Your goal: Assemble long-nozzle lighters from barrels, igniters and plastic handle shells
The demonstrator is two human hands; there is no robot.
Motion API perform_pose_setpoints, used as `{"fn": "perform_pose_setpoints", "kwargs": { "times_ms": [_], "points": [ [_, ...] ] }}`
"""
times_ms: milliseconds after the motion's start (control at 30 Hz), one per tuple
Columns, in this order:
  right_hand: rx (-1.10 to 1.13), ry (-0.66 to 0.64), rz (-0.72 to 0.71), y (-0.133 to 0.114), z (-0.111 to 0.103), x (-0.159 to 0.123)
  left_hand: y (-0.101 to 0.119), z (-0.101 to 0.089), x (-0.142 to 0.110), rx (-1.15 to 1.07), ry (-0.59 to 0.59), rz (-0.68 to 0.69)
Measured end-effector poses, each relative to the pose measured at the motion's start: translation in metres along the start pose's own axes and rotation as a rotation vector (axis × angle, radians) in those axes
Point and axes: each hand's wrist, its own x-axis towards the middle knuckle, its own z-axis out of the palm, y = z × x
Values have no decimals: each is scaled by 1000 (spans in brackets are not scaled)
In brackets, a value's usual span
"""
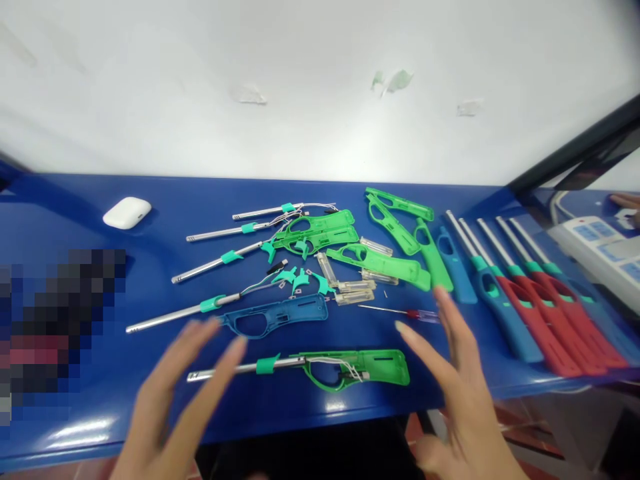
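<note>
My left hand (183, 393) hovers over the front left of the table with its fingers spread, holding nothing. Its fingertips are near the metal tube of a lighter half-built in a green half shell (387, 367), with white wires lying inside. Just behind lies a blue half shell (300, 312). On the other side, my right hand (463, 380) is also open, thumb and fingers apart and nothing in it. A small screwdriver (424, 316) with a clear and red handle lies close to its fingertips. Teal triggers (320, 283) and clear fuel tanks (355, 297) lie mid-table.
Loose metal tubes (205, 270) with wires lie at left, near green half shells (395, 263). Assembled red and blue lighters (537, 313) line the right side. A white case (127, 213) sits back left, a white power strip (605, 247) at right. Another person's hand (626, 200) shows at the right edge.
</note>
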Motion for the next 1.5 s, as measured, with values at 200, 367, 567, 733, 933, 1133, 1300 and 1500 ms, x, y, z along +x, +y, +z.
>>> {"fn": "perform_pose_setpoints", "kwargs": {
  "times_ms": [200, 367, 567, 733, 933, 1133, 1300, 1500],
  "points": [
    [-74, -57, -188, -9, 9, 9, 24, 20, 13, 4, -85, 193],
    [-25, -45, -183, -9, 21, 9, 18, 36, 19, 15, -107, 211],
    [9, -39, -162, -9, 24, 11, 15, 39, 18, -27, -114, 238],
    [45, 0, -152, -8, 25, 11, 7, 42, 13, 5, -122, 258],
    [92, 24, -153, -5, 27, 10, 12, 41, 11, -33, -123, 204],
    [104, 4, -163, -4, 27, 10, 16, 38, 14, -118, -136, 215],
    [114, 3, -155, -5, 28, 10, 10, 38, 14, -97, -165, 254],
    [110, 21, -179, -5, 30, 9, 7, 38, 9, -60, -181, 270]
  ]
}}
